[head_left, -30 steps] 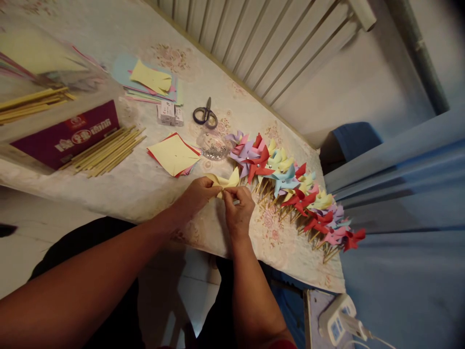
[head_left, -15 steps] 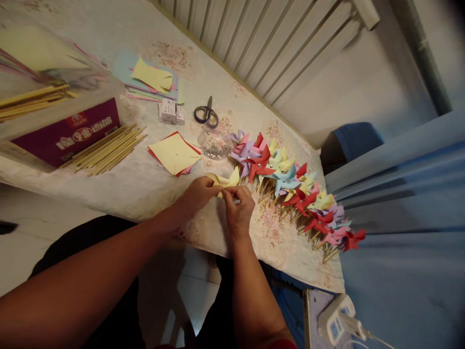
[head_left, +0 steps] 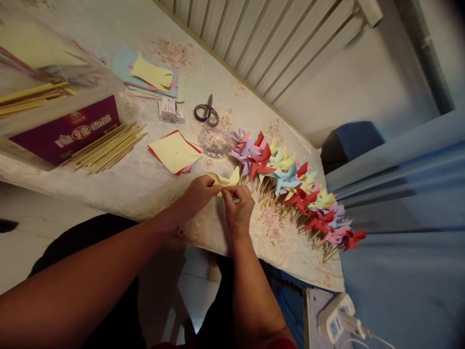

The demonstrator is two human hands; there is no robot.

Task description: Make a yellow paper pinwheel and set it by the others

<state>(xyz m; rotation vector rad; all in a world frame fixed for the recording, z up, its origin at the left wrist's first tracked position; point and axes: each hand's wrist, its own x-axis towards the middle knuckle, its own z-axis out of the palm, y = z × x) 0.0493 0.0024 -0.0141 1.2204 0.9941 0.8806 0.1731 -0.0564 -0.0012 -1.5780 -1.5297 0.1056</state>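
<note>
Between my two hands is a yellow paper pinwheel (head_left: 229, 180), its blades partly curled inward. My left hand (head_left: 202, 193) is closed on its left side, thumb and fingers pinching the paper. From the right, my right hand (head_left: 240, 203) pinches the lower edge of the same paper, fingertips close to the left thumb. The pinwheel's centre is hidden by my fingers. Just beyond lies a stack of cut paper squares (head_left: 175, 152), yellow on top with red beneath. A clear dish of small metal pins (head_left: 217, 145) stands beside that stack.
Finished pinwheels (head_left: 286, 179) on sticks lie in a long row to the right. Scissors (head_left: 207, 111), small boxes (head_left: 170, 110) and coloured paper (head_left: 150, 75) are farther back. Wooden sticks (head_left: 105, 148) rest by a plastic box (head_left: 65, 131). A power strip (head_left: 336, 317) sits below right.
Almost nothing differs. Both hands keep their grip on the yellow pinwheel, and the view has shifted very slightly.
</note>
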